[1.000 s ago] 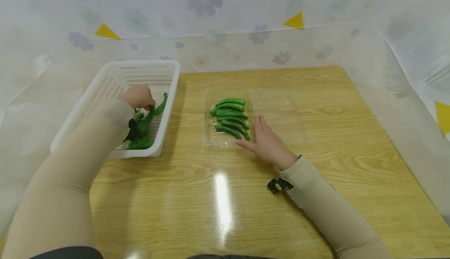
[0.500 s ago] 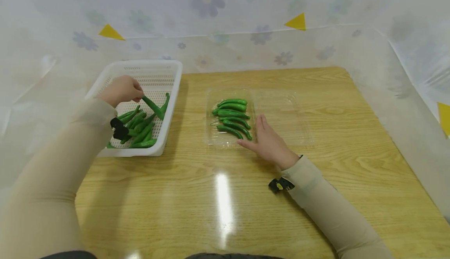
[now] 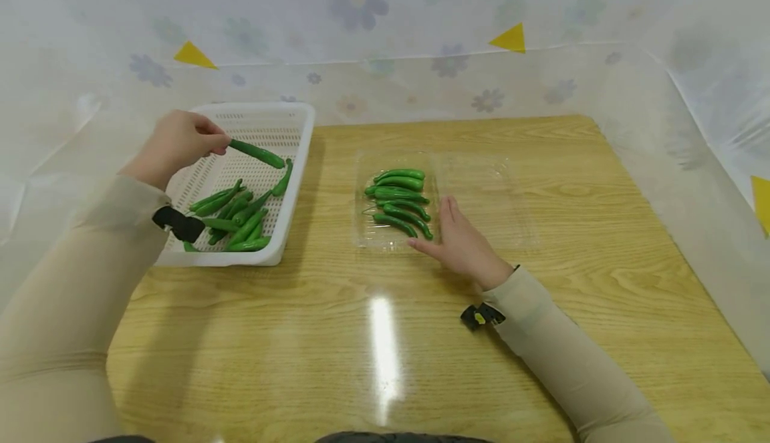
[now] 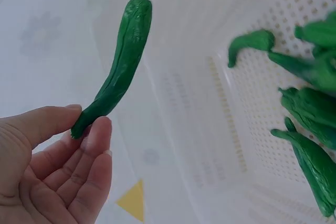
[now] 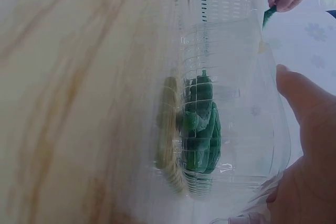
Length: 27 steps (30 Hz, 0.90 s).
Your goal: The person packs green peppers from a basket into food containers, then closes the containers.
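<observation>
My left hand pinches a green chili pepper by its narrow end, thumb against fingertips, over the white plastic basket. In the left wrist view the pepper points up and away from the fingers, slightly curved. Several more green peppers lie loosely heaped in the basket's near part. On the table, a clear plastic clamshell box lies unfolded, with several peppers side by side in its left half. My right hand rests at the box's near right corner, fingers straight along the fold, thumb by the front rim.
The box's transparent lid half lies flat to the right. All of this stands on a wood-grain table, with the basket at its left side. Flower-patterned sheeting with yellow triangles rises behind and at the sides.
My left hand has come up and leftward out of the pepper heap, lifting one pepper above the basket. The right hand stays at the box. The view has shifted very slightly.
</observation>
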Tool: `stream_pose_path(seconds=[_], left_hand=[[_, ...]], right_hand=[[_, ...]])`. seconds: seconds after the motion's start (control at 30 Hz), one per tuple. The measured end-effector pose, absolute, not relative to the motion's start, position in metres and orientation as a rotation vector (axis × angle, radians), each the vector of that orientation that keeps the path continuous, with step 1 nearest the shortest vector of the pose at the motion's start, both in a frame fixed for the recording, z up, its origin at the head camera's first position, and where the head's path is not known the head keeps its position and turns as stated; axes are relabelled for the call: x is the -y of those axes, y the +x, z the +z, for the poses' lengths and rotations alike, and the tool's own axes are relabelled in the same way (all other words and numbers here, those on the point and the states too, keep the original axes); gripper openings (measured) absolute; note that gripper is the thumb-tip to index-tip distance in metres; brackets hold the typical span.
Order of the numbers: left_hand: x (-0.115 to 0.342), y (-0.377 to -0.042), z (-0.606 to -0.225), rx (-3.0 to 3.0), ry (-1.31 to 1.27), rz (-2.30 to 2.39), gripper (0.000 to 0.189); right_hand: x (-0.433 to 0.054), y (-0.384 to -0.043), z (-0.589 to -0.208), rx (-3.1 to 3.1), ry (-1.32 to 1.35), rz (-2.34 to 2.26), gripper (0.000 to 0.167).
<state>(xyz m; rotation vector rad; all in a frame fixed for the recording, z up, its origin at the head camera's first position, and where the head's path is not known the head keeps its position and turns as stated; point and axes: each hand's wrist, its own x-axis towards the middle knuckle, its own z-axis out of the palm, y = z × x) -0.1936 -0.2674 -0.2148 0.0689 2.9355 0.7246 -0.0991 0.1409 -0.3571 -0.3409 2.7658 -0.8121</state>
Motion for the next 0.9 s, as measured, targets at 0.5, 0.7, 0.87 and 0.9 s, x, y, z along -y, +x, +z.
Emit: stream_pose_path(seconds=[0.5,0.7,0.87,0.9], left_hand=[[0.202,-0.156,-0.191,-3.018,0.328,0.933,0.033],[0.173,-0.146,-0.199,-2.915,0.491,0.9,0.022],[0.146,-0.143,-0.217,-2.858,0.625,0.745,0.015],[0.142,-0.143,-0.22,-2.853,0.657,0.698,0.014]], right_hand=[[-0.141,-0.1,-0.356,-2.764,-0.332,-0.81,0.108],[-0.14,-0.1,-0.357,-2.77,-0.34,-0.801,0.108],[-0.138,-0.1,-0.356,-2.775,-0.339,-0.807,0.107],[-0.138,-0.101,-0.357,-2.775,-0.34,-0.806,0.107]])
